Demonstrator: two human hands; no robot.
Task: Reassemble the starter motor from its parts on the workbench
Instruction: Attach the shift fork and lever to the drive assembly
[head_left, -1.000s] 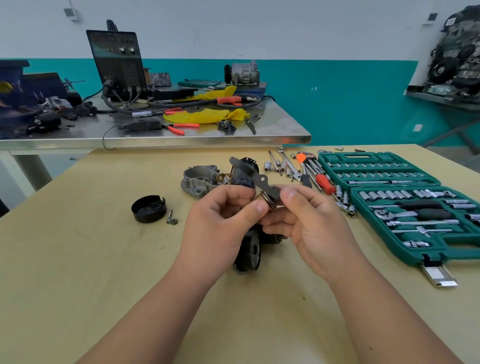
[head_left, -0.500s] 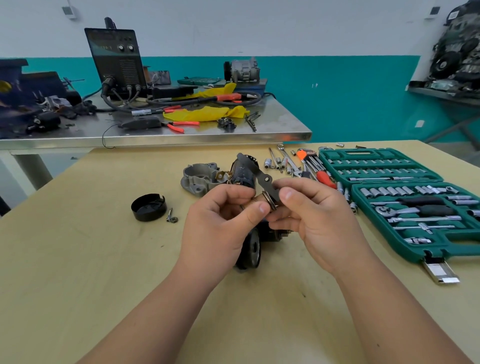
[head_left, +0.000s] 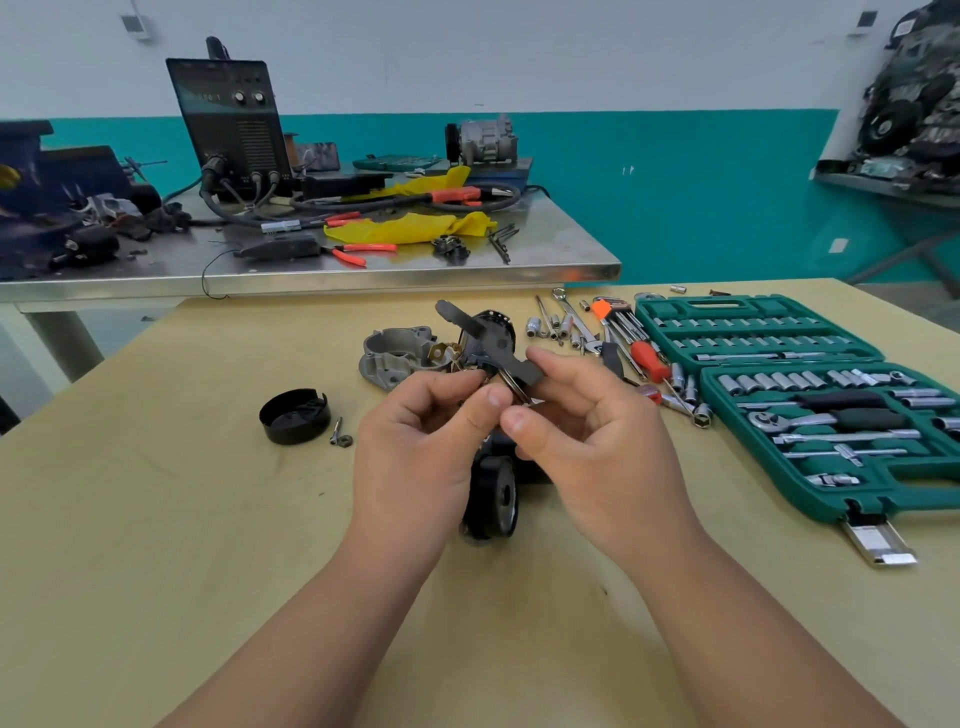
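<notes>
Above the wooden bench, my left hand (head_left: 421, 441) and my right hand (head_left: 597, 436) together pinch a dark flat shift lever (head_left: 498, 345) with a small metal ring (head_left: 514, 389) at its near end. The lever's forked far end points up and left. Beneath my hands stands a black cylindrical starter part (head_left: 491, 499), partly hidden. Behind the lever sits the grey aluminium nose housing (head_left: 387, 356) and a dark round motor piece (head_left: 496, 325). A black end cap (head_left: 295, 417) and a small bolt (head_left: 338, 434) lie to the left.
An open green socket set (head_left: 810, 395) fills the right side. Loose sockets, hex keys and a red-handled screwdriver (head_left: 647, 358) lie behind my right hand. A steel table (head_left: 363, 270) with a welder, cables and yellow rags stands beyond the bench.
Both hands have stayed together on the lever and ring. The lever has tilted slightly flatter and my right thumb has shifted nearer the left thumb.
</notes>
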